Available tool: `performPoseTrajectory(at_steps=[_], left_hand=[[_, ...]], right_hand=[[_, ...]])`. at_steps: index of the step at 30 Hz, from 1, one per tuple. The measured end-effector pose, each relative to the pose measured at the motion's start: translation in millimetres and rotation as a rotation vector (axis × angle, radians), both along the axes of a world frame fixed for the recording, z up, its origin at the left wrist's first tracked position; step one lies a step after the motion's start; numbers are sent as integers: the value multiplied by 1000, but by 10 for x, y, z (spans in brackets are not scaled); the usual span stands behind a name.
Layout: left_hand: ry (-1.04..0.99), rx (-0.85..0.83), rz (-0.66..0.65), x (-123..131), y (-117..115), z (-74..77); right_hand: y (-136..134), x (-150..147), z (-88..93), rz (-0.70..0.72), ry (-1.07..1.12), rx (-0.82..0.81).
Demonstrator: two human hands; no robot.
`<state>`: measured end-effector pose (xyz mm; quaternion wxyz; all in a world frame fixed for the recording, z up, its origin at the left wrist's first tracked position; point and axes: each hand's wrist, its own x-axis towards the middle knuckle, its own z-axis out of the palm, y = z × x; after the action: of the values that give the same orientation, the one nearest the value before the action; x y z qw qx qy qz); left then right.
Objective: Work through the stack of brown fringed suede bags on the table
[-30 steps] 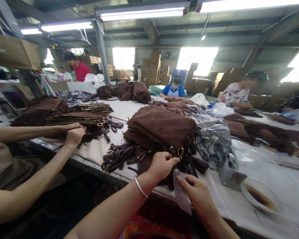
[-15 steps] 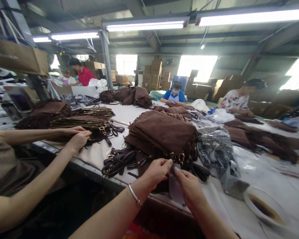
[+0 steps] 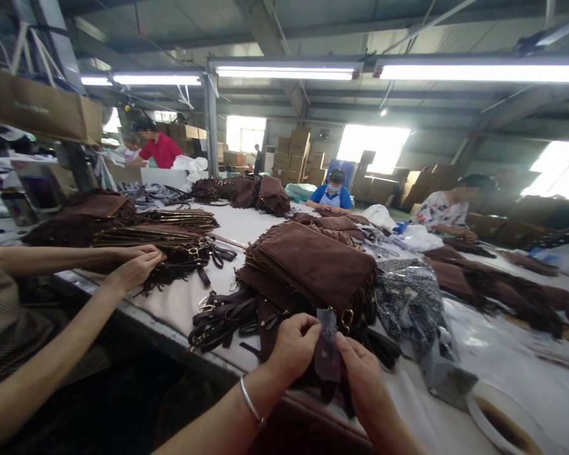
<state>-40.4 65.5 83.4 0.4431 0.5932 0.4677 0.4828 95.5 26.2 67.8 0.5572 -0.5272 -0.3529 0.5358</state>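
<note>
My left hand, with a silver bangle at the wrist, pinches the left edge of a small greyish translucent plastic strip. On its other edge, the thumb and fingers of my right hand are closed. The strip stands roughly upright in front of a stack of brown fringed bags. A gold clasp hangs at the stack's front edge, just behind the strip. Left of my hands lie coiled dark straps with metal clips.
A co-worker's hands work at another bag pile on the left. On the right are a clear bag of dark speckled material, a grey metal block and a white bowl of brown liquid. Other people sit across the table.
The plastic strip has come up higher between my hands, and its upper end now shows above my fingertips. My hands are slightly further apart. The co-worker's hands have shifted slightly left.
</note>
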Motion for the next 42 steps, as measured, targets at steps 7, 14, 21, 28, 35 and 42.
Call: performPoseTrajectory(at_steps=[7, 14, 21, 28, 35, 42], left_hand=[[-182, -153, -27, 108, 83, -74], [-198, -183, -52, 189, 123, -10], [-302, -307, -144, 246, 163, 95], [-299, -321, -194, 173, 126, 133], [107, 241, -162, -49, 72, 180], [496, 466, -119, -55, 103, 75]], right_hand=[[127, -15, 41, -46, -131, -6], [96, 22, 60, 44, -501, 132], [162, 442, 182, -96, -1199, 720], [310, 381, 491, 24, -1649, 1011], [340, 215, 736, 197, -1685, 900], [442, 204, 843, 359, -1782, 810]])
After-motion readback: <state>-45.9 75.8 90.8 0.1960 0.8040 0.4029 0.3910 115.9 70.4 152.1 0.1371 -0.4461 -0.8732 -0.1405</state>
